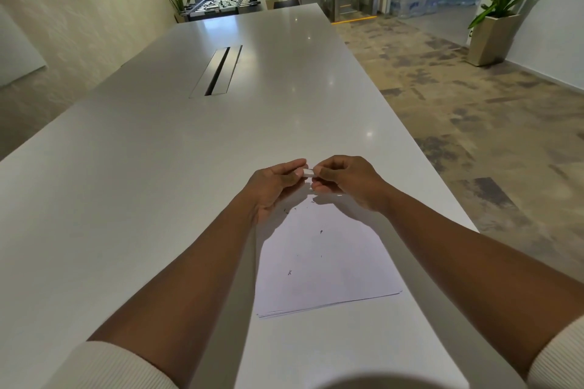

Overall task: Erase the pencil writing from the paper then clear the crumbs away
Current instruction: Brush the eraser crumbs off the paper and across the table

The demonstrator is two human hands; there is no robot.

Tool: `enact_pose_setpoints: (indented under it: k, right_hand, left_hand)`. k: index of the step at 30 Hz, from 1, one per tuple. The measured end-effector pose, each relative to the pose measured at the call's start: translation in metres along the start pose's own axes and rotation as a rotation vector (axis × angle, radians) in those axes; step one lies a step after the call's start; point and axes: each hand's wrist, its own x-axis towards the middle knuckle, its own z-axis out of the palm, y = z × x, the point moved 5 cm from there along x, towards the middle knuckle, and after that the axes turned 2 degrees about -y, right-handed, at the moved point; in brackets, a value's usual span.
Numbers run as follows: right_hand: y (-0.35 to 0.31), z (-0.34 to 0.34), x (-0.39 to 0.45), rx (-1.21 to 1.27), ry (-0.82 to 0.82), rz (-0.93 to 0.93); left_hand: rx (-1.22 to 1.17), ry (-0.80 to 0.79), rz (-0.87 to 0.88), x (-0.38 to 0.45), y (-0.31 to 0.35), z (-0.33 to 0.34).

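Both hands up over the table [142, 167] | paper [322, 262] stack lies flat just below and nearer the body, long axis running away, no container in sight | left hand [275, 186] and right hand [347, 180] pinch the small white eraser [308, 172] between fingertips | dark crumbs [289, 272] dot the sheet, sweep judged next

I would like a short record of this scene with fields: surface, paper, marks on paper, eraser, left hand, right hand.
surface: long white table
paper: thin stack of white sheets, flat near the table's right edge
marks on paper: a few small dark specks; crumbs or leftover pencil, cannot tell
eraser: small white piece, held above the paper's far end
left hand: pinches one end of the eraser
right hand: pinches the other end
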Motion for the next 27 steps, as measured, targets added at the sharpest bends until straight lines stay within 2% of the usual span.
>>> enact_pose_setpoints:
  k: [3, 10, 16, 21, 27]
  right_hand:
    - [-0.001, 0.0, 0.001, 0.034, -0.001, -0.004]
    - [0.0, 0.0, 0.0, 0.088, -0.024, 0.014]
    - [0.002, -0.004, -0.002, 0.122, -0.016, 0.001]
    - [-0.001, -0.004, -0.003, 0.049, 0.002, -0.017]
    - [0.0, -0.003, -0.004, -0.044, 0.01, -0.029]
  left_hand:
    - [-0.119, 0.029, -0.03, -0.001, -0.003, -0.001]
    - [-0.174, 0.098, -0.1, -0.002, -0.006, -0.004]
    - [-0.148, 0.146, -0.205, -0.002, -0.013, -0.003]
    - [0.06, 0.102, -0.257, -0.006, -0.01, 0.001]
    - [-0.001, 0.104, -0.264, -0.005, -0.011, 0.0]
